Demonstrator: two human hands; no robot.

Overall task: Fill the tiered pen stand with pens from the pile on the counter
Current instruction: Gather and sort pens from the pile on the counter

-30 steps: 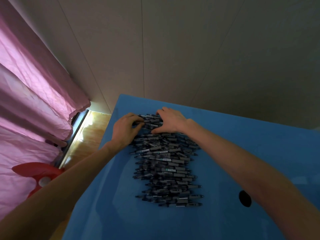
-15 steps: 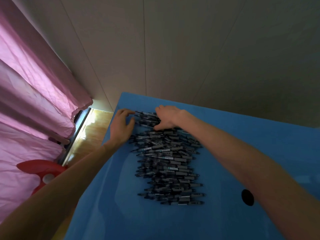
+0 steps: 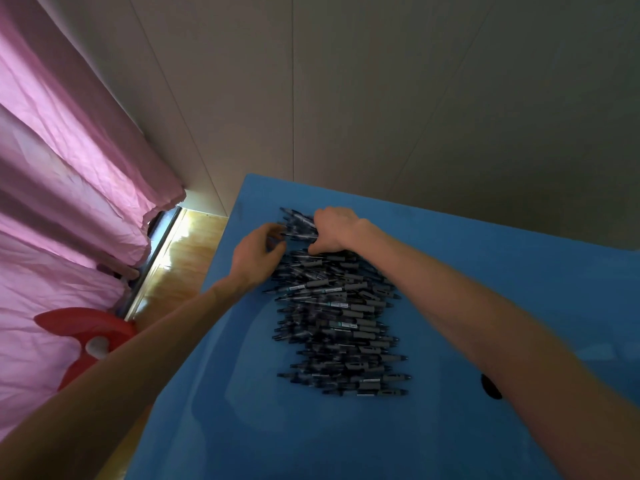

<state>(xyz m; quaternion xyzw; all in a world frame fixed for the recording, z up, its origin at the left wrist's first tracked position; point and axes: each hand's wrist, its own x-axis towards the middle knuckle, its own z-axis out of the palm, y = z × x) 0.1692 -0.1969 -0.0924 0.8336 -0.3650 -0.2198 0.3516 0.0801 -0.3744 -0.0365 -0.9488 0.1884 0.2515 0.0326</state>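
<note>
both hands at the far end of the pen pile (image 3: 341,317)

right hand (image 3: 334,230) curled round a bunch of pens, left hand (image 3: 254,258) pinching their tips, on the blue counter (image 3: 485,271).

A pile of pens (image 3: 337,317) lies on the counter (image 3: 485,278). At its far end the left hand (image 3: 256,256) and right hand (image 3: 334,230) meet. A curtain (image 3: 69,174) hangs left of the counter; a wall (image 3: 381,98) stands behind it.
</note>
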